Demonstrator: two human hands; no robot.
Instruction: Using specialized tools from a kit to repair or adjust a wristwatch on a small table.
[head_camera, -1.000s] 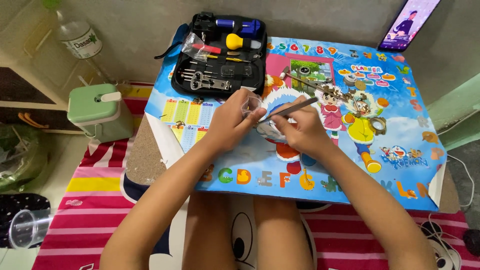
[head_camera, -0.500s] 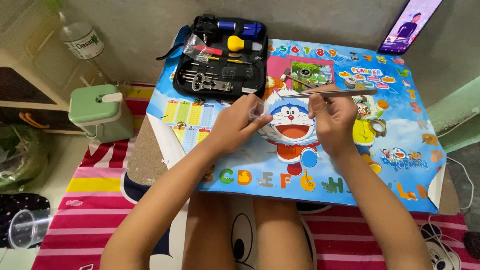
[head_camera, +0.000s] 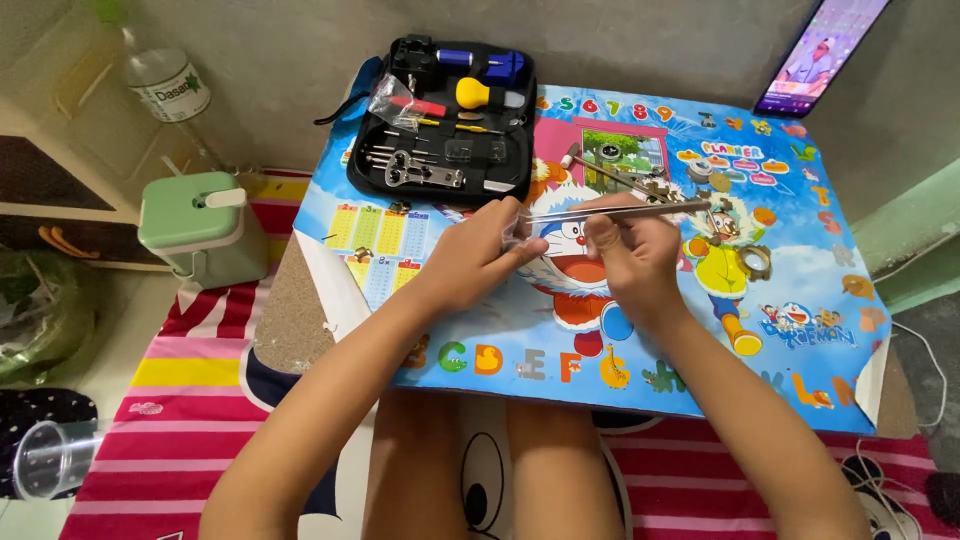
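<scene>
Left hand (head_camera: 480, 250) pinches small clear bag (head_camera: 516, 228) above poster-covered surface (head_camera: 800, 330). Right hand (head_camera: 630, 250) clamped on steel tweezers (head_camera: 620, 210), tips at bag mouth. Bag likely feather-light, floppy, slippery: best pinched near the opening. Tweezers stiff, springy: hold mid-shank. Toolkit case (head_camera: 440, 130) behind.

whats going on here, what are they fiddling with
A person sits at a low table covered by a colourful cartoon mat. The left hand pinches a small clear plastic bag, while the right hand holds metal tweezers pointed into it. An open black tool kit lies behind, and small metal parts sit nearby.
</scene>
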